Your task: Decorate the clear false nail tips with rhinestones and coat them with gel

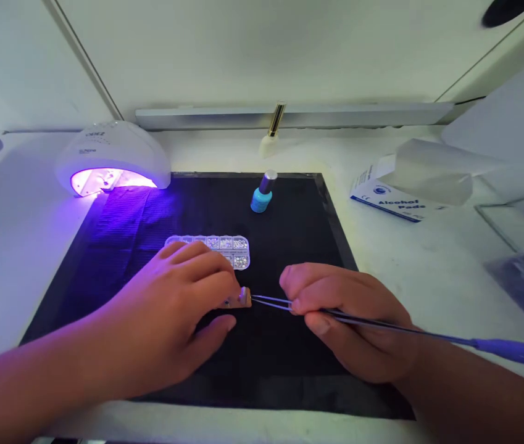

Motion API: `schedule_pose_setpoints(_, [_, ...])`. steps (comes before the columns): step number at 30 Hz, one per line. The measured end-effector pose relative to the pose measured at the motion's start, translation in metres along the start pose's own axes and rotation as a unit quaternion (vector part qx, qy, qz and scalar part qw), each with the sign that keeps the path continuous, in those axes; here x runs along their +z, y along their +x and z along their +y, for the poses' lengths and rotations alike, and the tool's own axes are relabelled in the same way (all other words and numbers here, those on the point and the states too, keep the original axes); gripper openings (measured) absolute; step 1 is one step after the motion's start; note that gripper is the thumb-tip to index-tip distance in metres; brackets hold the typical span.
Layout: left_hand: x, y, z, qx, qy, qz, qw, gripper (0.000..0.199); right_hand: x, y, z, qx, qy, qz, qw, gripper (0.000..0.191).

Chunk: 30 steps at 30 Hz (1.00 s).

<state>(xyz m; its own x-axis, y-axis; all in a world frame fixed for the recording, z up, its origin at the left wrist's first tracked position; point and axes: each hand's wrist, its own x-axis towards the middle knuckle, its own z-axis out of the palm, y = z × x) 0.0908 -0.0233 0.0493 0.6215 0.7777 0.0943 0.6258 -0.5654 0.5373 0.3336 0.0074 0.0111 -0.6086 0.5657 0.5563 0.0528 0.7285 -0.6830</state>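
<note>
My left hand (182, 296) curves over the black mat, its fingers bent around a small tan piece (245, 297) with shiny bits on it. The thumb lies lower, and most of the piece is hidden under the fingers. Metal tweezers (271, 301) are pinched in my right hand (349, 314), their tips at the right end of the tan piece. Behind that hand runs a thin dark shaft with a blue end (514, 353); I cannot tell whether it belongs to the tweezers. Just beyond my left fingers lies a clear compartment box (241, 253) of tiny sparkling stones.
A white nail lamp (116, 151) glows purple at the back left. A blue polish bottle (262, 198) stands on the black mat (299, 240), with a pale, gold-capped bottle (270, 143) behind it. An alcohol pads box (391, 200) sits at the right.
</note>
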Motion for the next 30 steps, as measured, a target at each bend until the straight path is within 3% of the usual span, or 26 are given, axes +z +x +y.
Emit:
schedule_pose_setpoints(7, [0.017, -0.001, -0.011, 0.020, 0.036, 0.034, 0.999, 0.008, 0.001, -0.005, 0.004, -0.012, -0.030, -0.032, 0.999, 0.010])
schedule_pose_setpoints(30, [0.027, 0.006, -0.009, 0.038, 0.102, 0.088, 0.990, 0.007, 0.005, -0.004, 0.008, 0.000, -0.058, -0.050, 0.997, 0.008])
